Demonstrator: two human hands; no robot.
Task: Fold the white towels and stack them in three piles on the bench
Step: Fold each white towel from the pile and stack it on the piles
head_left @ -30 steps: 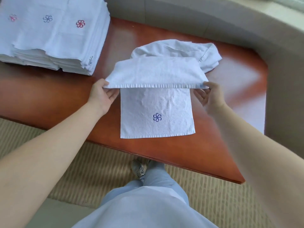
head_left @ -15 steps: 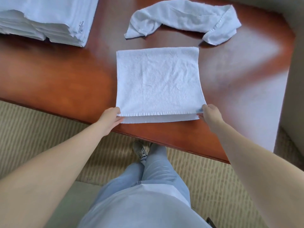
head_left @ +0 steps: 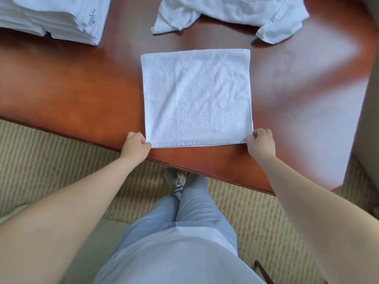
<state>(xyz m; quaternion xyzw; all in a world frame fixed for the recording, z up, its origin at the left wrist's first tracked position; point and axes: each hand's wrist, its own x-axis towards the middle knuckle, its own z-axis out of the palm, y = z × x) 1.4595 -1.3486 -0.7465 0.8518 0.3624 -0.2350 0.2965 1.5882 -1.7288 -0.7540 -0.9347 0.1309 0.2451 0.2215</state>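
Note:
A white towel (head_left: 196,97) lies folded in half and flat on the reddish wooden bench (head_left: 78,95), its hemmed edges toward me. My left hand (head_left: 135,144) pinches the near left corner. My right hand (head_left: 260,142) pinches the near right corner. A crumpled, unfolded white towel (head_left: 231,15) lies at the far side of the bench. A stack of folded white towels (head_left: 55,15) sits at the far left.
The bench's near edge (head_left: 205,173) runs diagonally just below my hands. A grey wall or seat side (head_left: 369,111) stands at the right. Woven beige flooring (head_left: 51,156) and my legs and a shoe (head_left: 174,179) are below the bench.
My hands have pulled the towel's far half over the near half and laid it flat, covering the blue emblem. The two near edges now line up.

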